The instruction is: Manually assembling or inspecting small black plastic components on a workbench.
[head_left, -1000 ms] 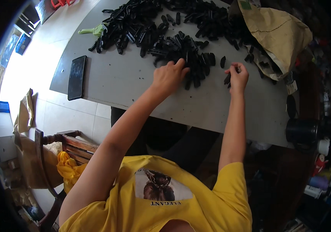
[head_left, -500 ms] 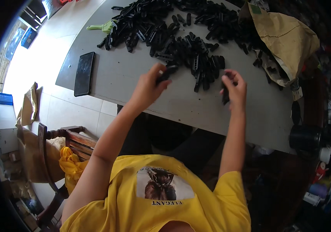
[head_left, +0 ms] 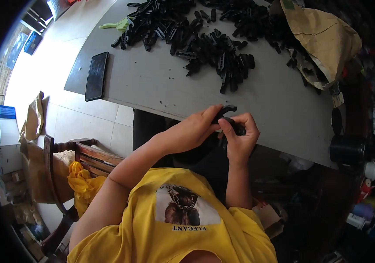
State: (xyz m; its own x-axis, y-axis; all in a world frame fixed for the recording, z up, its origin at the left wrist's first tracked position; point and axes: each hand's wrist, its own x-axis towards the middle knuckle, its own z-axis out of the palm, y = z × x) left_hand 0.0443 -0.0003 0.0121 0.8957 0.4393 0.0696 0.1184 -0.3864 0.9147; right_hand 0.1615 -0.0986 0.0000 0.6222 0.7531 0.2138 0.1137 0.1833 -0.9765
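Just off the near edge of the table, both my hands have come together. My left hand is closed on a curved black plastic piece that sticks out past its fingertips. My right hand, also closed, grips another dark plastic piece between thumb and fingers, right against the left hand's fingertips. Fingers cover much of both pieces, so I cannot tell whether they are joined. Farther back lies a heap of similar black plastic pieces, several of them with slotted sides.
The grey table carries a black phone at left and a light green handled tool beside the heap. An open brown paper bag lies at right, near a dark cylinder. A wooden chair stands at lower left.
Both hands have drawn back from the heap toward my body and met, each bringing a black piece. My right hand moved left; my left hand moved right.
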